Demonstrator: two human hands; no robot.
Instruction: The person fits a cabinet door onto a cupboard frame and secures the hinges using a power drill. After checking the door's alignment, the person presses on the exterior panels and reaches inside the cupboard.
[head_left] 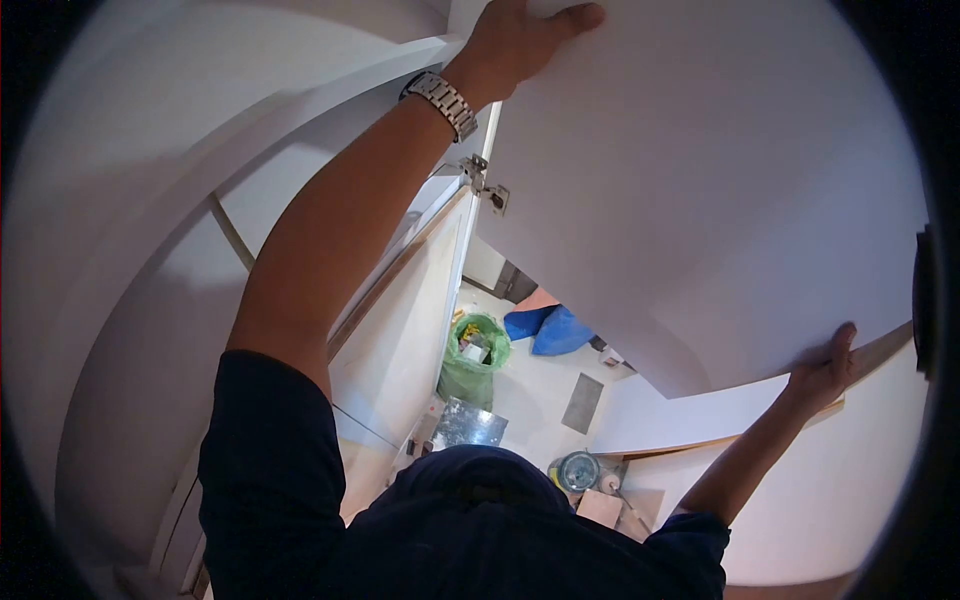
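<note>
A large white cabinet door fills the upper right of the head view, held up at a tilt. My left hand, with a metal watch on its wrist, grips the door near its hinge side; the thumb lies on the face, and the top frame edge cuts off part of the hand. Along the lower right edge, my right hand holds the door with its thumb on the face and its other fingers mostly hidden. Between door and cabinet side panel shows a metal hinge.
On the floor far below stand a green bag with rubbish in it and a blue sheet or bag. A round container and a shiny metal sheet lie nearer. A white curved cabinet edge runs along the left.
</note>
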